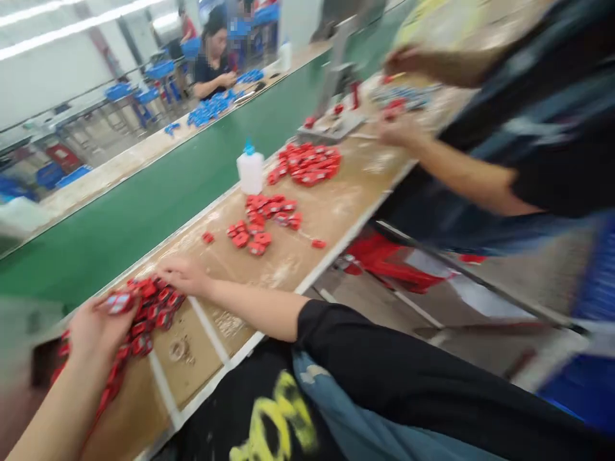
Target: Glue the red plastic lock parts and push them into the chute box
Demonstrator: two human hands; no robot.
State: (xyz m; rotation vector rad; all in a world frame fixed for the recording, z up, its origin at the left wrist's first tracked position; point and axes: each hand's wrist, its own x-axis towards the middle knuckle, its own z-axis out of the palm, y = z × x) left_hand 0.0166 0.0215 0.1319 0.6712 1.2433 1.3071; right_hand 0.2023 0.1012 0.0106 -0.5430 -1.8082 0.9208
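1. The left hand [98, 330] pinched a red piece [119, 303] between thumb and fingers, just above the near left heap.
2. That piece was small and chunky, its upper face showing two pale, whitish patches set in glossy red; blur hid finer detail.
3. The right hand [185, 275] reached to the far right edge of the heap with its fingers bent downward; whether they gripped anything, I cannot tell.
4. The heap of red pieces [154, 314] lay on the brown tabletop [283, 272], its pieces tumbled at many angles, several showing dark hollows and greyish rims.
5. Farther right lay a loose red cluster [257, 224], and beyond it a larger, denser red pile [312, 163].
6. A white bottle [250, 173] with a blue top stood upright beside these two groups.
7. Along the table's far side ran a green belt [168, 192]; across it lay blue pieces [211, 110].
8. At far right, a co-worker's hand [396, 130] was near a metal fixture [331, 128].
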